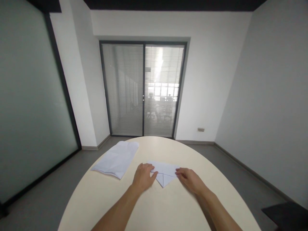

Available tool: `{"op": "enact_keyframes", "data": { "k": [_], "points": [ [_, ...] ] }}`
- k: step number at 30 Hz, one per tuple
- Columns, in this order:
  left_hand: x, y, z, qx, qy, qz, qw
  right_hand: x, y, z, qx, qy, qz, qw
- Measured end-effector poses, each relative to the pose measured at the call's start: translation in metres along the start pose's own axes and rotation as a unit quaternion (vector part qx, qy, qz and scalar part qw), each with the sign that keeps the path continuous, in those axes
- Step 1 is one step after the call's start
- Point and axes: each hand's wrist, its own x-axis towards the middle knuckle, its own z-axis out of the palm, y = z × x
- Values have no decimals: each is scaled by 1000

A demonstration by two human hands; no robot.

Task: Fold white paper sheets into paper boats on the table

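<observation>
A folded sheet of white paper [165, 168] lies on the table between my hands. It has a straight upper band, and a triangular point with a centre crease faces me. My left hand [143, 176] is at the paper's left end, its fingertips on top and its thumb at the lower edge. At the right end, my right hand [190, 179] has its thumb and fingers closed on the corner. The parts of the paper under my fingertips are hidden.
A stack of white paper sheets [117, 158] lies on the left of the round cream table [158, 208]. A glass door with blinds [143, 89] is beyond it. A dark flat object [286, 213] shows at lower right, and a frosted glass panel [29, 96] stands left.
</observation>
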Motion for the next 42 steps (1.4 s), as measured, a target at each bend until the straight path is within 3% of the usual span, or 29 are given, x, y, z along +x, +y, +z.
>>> {"op": "enact_keyframes", "data": {
  "k": [4, 8, 16, 23, 26, 32, 42],
  "points": [
    [-6, 9, 5, -33, -54, 101, 993, 1, 8, 5, 8, 19, -20, 1000],
    [-9, 11, 8, -18, -118, 108, 987, 0, -2, 2, 12, 9, -36, 999],
    [-3, 16, -8, 7, -100, 72, 992, -5, -31, -6, -8, -23, -51, 998],
    [-2, 21, -21, 11, -88, 27, 996, -3, -42, -13, -44, 16, -83, 995],
    [-3, 19, -22, -28, -77, 42, 996, -1, -40, -13, -49, 36, -75, 995],
    [-4, 14, -15, -20, -78, 88, 993, -6, -47, -13, -19, -15, -101, 995],
    [-7, 6, -6, -33, -83, 181, 980, -9, -46, -6, -24, -31, -114, 993]
  ]
}}
